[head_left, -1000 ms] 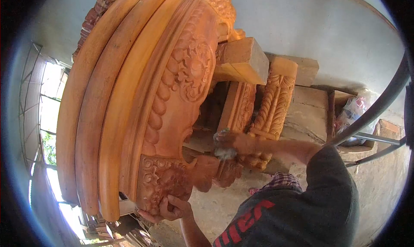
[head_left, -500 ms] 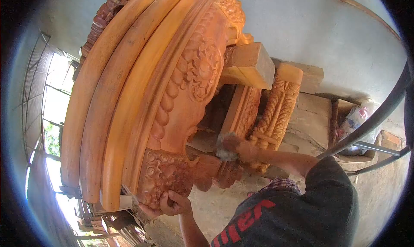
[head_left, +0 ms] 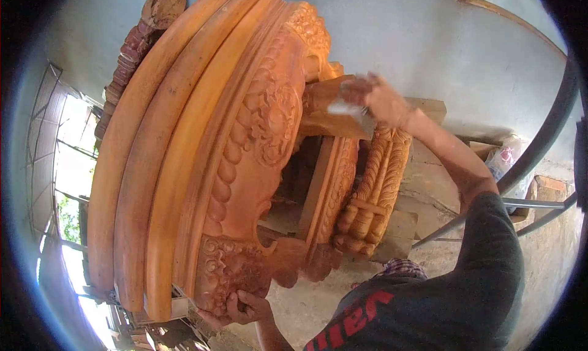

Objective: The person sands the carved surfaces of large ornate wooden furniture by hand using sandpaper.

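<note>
The carved frame [head_left: 165,167] is orange wood. Its curved bands are smooth and shiny; its flowers and beads are bumpy. The rag [head_left: 344,108] on the frame's top block looks like pale cloth. Behind the frame, the wall [head_left: 441,45] is dull grey. Right of it are smooth metal bars [head_left: 539,203].

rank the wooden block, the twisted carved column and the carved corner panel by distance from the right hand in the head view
1. wooden block, right under the right hand and its pale pad
2. twisted carved column, just below the hand
3. carved corner panel, far lower left, gripped by the left hand
</note>
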### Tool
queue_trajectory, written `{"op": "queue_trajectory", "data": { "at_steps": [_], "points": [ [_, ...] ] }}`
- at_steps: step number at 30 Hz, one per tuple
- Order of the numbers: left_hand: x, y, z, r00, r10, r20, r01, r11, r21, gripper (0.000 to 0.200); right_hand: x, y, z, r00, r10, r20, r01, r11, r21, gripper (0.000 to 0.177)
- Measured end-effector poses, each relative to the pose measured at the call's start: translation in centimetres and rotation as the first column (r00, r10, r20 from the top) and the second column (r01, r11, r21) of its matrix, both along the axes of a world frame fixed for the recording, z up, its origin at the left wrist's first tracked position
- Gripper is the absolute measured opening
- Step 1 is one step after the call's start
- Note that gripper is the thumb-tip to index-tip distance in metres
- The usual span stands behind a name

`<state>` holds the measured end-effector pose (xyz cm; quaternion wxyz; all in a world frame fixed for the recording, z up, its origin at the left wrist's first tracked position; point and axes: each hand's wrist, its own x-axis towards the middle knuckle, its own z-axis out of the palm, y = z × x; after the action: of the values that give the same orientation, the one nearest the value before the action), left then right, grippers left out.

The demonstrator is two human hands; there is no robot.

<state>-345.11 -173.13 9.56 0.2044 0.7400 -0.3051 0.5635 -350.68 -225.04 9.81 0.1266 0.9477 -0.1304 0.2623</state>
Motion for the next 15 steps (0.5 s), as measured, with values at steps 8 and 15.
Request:
{"op": "queue_trajectory", "data": {
  "at_steps": [8, 15],
  "points": [
    [0.6, 1.3, -0.8, 0.996, 0.061, 0.07, -0.063, 0.997, 0.037, 0.021, 10.9, 1.7, -2.4, 0.958, 0.018, -0.285, 0.026, 0.989, 0.148, 0.065],
    [0.6, 1.7, -2.4, 0.977, -0.093, -0.193, 0.063, 0.986, -0.153, 0.016, 15.3, -0.3, -2.9, 0.824, 0.054, -0.564, 0.07, 0.978, 0.196, 0.061]
  ]
}}
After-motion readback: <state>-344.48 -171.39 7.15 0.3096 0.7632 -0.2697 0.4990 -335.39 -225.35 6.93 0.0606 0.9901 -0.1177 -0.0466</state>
